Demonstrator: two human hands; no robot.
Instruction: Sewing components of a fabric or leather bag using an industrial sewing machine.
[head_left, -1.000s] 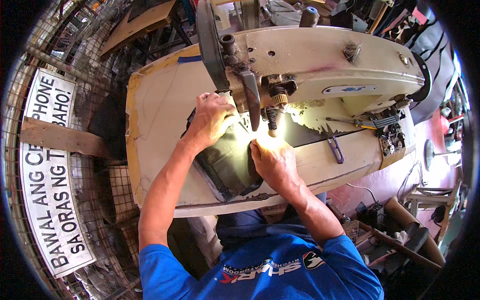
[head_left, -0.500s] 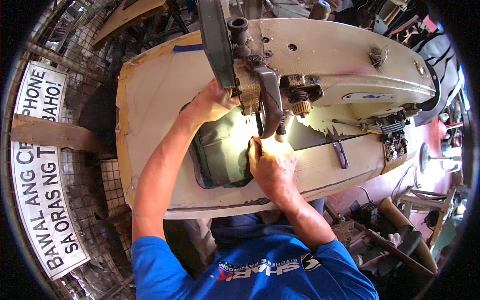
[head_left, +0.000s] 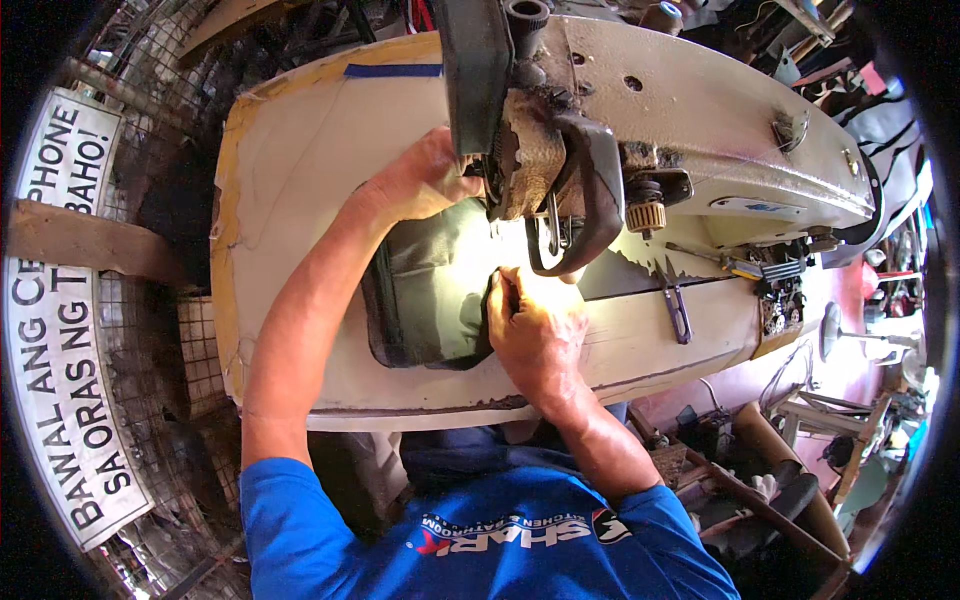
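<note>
A dark grey-green fabric piece [head_left: 425,295] with a black bound edge lies flat under the head of a beige sewing machine [head_left: 700,110]. My left hand [head_left: 428,178] is curled at the fabric's far end, its fingertips partly hidden behind the machine head. At the right edge of the fabric, my right hand [head_left: 541,325] pinches with thumb and bent fingers, just below a dark curved metal guard [head_left: 605,200]. A bright work light washes out the stitching spot between my hands, so the needle and presser foot are hard to make out.
Thread snips [head_left: 678,313] lie on the pale machine table [head_left: 290,210] to the right, by a screwdriver [head_left: 740,268] and a bobbin tray [head_left: 783,312]. A blue strip [head_left: 393,70] sits at the far left. Wire mesh with a white sign [head_left: 75,400] borders the left side.
My viewpoint has shifted, so the machine head appears farther right and the table slightly farther left. Both hands remain at the fabric, with only slight movement.
</note>
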